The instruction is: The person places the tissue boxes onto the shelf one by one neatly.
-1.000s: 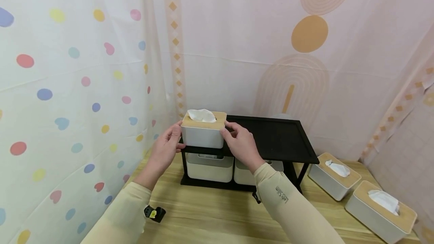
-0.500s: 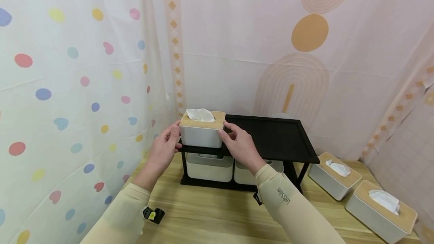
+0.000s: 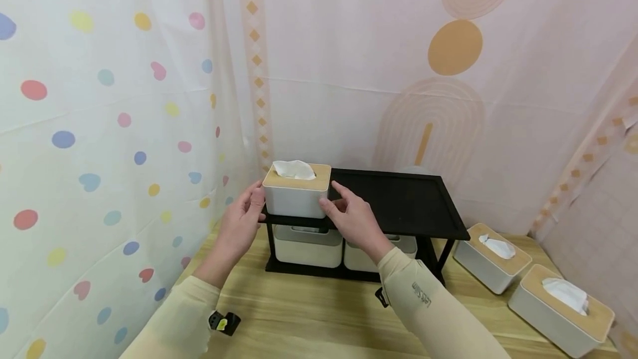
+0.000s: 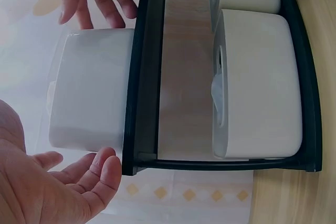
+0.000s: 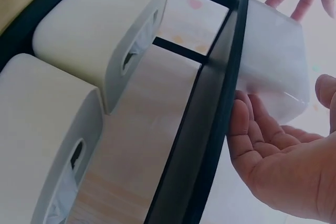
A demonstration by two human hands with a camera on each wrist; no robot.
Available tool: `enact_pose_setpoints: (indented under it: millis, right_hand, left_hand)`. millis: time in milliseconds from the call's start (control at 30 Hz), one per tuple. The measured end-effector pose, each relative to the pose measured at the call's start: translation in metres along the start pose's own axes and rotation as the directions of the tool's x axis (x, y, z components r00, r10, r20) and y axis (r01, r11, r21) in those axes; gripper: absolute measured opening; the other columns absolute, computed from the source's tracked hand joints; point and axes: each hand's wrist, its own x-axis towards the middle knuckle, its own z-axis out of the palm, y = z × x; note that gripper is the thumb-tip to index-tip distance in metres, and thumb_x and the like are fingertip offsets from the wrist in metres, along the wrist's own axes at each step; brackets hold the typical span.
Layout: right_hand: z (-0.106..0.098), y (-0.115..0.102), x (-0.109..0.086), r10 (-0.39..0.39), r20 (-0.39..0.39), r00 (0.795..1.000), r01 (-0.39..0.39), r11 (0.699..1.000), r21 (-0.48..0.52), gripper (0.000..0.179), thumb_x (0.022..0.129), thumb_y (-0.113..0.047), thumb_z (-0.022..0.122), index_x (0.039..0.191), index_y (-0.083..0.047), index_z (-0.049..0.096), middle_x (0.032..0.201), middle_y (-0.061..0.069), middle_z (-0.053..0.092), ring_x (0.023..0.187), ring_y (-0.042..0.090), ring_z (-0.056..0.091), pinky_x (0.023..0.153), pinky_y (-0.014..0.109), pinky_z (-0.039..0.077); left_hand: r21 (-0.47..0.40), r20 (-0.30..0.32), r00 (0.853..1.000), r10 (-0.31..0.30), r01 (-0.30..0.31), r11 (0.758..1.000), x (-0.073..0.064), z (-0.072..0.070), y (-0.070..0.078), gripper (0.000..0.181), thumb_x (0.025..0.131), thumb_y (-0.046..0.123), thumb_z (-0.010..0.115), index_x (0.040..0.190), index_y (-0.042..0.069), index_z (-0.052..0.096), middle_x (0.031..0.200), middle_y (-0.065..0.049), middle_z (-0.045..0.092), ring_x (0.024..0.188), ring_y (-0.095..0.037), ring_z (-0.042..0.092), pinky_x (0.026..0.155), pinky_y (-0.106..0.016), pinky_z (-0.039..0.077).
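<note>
A white tissue box (image 3: 295, 202) with a light wooden lid and a tissue sticking out stands on the left end of the black two-tier rack (image 3: 399, 204). At its left side is my left hand (image 3: 241, 223), fingers loosely extended and the fingertips (image 4: 107, 156) right at the box wall. My right hand (image 3: 356, 219) is by the right side, its fingers spread and a narrow gap showing between forefinger and lid. Neither hand is curled round the box. In the right wrist view, my right hand (image 5: 278, 156) lies relaxed beside the upper tier.
Under the top board stand two more tissue boxes, the left one (image 3: 308, 248) and the right one (image 3: 359, 258). Two wooden-lidded tissue boxes, one behind (image 3: 485, 265) and one in front (image 3: 553, 314), sit on the wooden table (image 3: 299, 314) at right. Patterned curtains (image 3: 339, 71) hang behind.
The tissue box shifted slightly left along the rack, both hands going with it. Since then, the right hand's fingers have loosened and come off its side; the left hand's grip has relaxed.
</note>
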Motion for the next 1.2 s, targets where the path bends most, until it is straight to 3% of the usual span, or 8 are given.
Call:
enact_pose_setpoints:
  millis: [100, 267, 433, 667, 900, 1033, 1100, 1200]
  right_hand:
    - [0.0, 0.004, -0.005, 0.008, 0.004, 1.0, -0.008, 1.0, 0.006, 0.074, 0.107, -0.052, 0.061, 0.168, -0.017, 0.037, 0.133, 0.008, 0.075, 0.12, 0.024, 0.072, 0.101, 0.05, 0.059]
    - [-0.007, 0.011, -0.019, 0.012, 0.002, 1.0, -0.012, 1.0, 0.029, 0.072, 0.106, -0.049, 0.065, 0.167, -0.02, 0.04, 0.132, 0.003, 0.075, 0.121, 0.02, 0.071, 0.103, 0.05, 0.058]
    - [-0.024, 0.026, -0.049, 0.011, 0.009, 1.0, -0.011, 1.0, -0.001, 0.07, 0.106, -0.047, 0.067, 0.166, -0.022, 0.042, 0.137, 0.002, 0.073, 0.117, 0.016, 0.07, 0.101, 0.045, 0.058]
    - [-0.06, 0.066, -0.109, 0.043, -0.003, 0.999, -0.043, 0.995, -0.093, 0.067, 0.105, -0.047, 0.068, 0.162, -0.02, 0.048, 0.135, 0.005, 0.073, 0.106, 0.009, 0.071, 0.086, 0.025, 0.058]
    - [-0.1, 0.104, -0.148, 0.132, -0.086, 0.987, -0.143, 0.981, -0.133, 0.065, 0.106, -0.039, 0.068, 0.16, -0.009, 0.049, 0.134, 0.012, 0.074, 0.104, 0.006, 0.072, 0.081, 0.022, 0.059]
    - [-0.123, 0.129, -0.16, 0.146, -0.14, 0.979, -0.176, 0.955, -0.236, 0.069, 0.106, -0.041, 0.068, 0.16, -0.003, 0.046, 0.133, 0.021, 0.073, 0.1, 0.011, 0.074, 0.077, 0.021, 0.059]
    - [-0.135, 0.141, -0.163, 0.126, -0.169, 0.977, -0.172, 0.94, -0.295, 0.071, 0.106, -0.039, 0.069, 0.16, 0.0, 0.045, 0.131, 0.025, 0.073, 0.1, 0.021, 0.076, 0.076, 0.025, 0.06]
    - [-0.157, 0.157, -0.158, 0.092, -0.189, 0.978, -0.163, 0.902, -0.401, 0.077, 0.105, -0.041, 0.07, 0.159, 0.008, 0.041, 0.132, 0.034, 0.069, 0.108, 0.045, 0.073, 0.083, 0.044, 0.063]
  left_hand:
    - [-0.01, 0.005, 1.0, -0.013, 0.013, 1.0, -0.003, -0.001, -0.004, 0.069, 0.114, 0.06, 0.029, 0.17, 0.019, 0.032, 0.16, -0.022, 0.053, 0.117, -0.036, 0.068, 0.1, -0.048, 0.058]
    - [-0.004, 0.019, 1.0, -0.006, 0.007, 1.0, -0.013, -0.006, -0.01, 0.067, 0.115, 0.055, 0.03, 0.168, 0.013, 0.036, 0.157, -0.024, 0.056, 0.11, -0.032, 0.068, 0.092, -0.039, 0.059]
    - [0.043, 0.041, 0.999, 0.023, -0.025, 0.999, -0.031, -0.006, -0.017, 0.062, 0.117, 0.049, 0.034, 0.164, 0.01, 0.042, 0.15, -0.023, 0.063, 0.106, -0.028, 0.072, 0.085, -0.032, 0.058]
    - [-0.017, 0.083, 0.996, -0.02, 0.021, 1.0, -0.061, 0.007, -0.033, 0.055, 0.117, 0.044, 0.04, 0.159, 0.011, 0.051, 0.146, -0.019, 0.067, 0.099, -0.018, 0.07, 0.082, -0.027, 0.059]
    - [-0.072, 0.172, 0.984, -0.053, 0.066, 0.995, -0.078, 0.038, -0.044, 0.05, 0.114, 0.042, 0.05, 0.153, 0.012, 0.058, 0.137, -0.015, 0.072, 0.097, -0.014, 0.069, 0.08, -0.027, 0.057]
    - [-0.048, 0.269, 0.963, -0.024, 0.038, 0.998, -0.087, 0.059, -0.048, 0.051, 0.109, 0.044, 0.06, 0.149, 0.012, 0.062, 0.127, -0.01, 0.075, 0.096, -0.013, 0.067, 0.076, -0.026, 0.055]
    - [-0.04, 0.336, 0.942, 0.001, 0.013, 0.999, -0.092, 0.067, -0.048, 0.053, 0.108, 0.045, 0.063, 0.149, 0.012, 0.062, 0.129, -0.011, 0.074, 0.096, -0.014, 0.065, 0.074, -0.025, 0.054]
    - [-0.029, 0.438, 0.898, 0.048, -0.039, 0.999, -0.098, 0.078, -0.047, 0.053, 0.107, 0.046, 0.064, 0.149, 0.013, 0.061, 0.135, -0.013, 0.071, 0.095, -0.013, 0.063, 0.073, -0.024, 0.054]
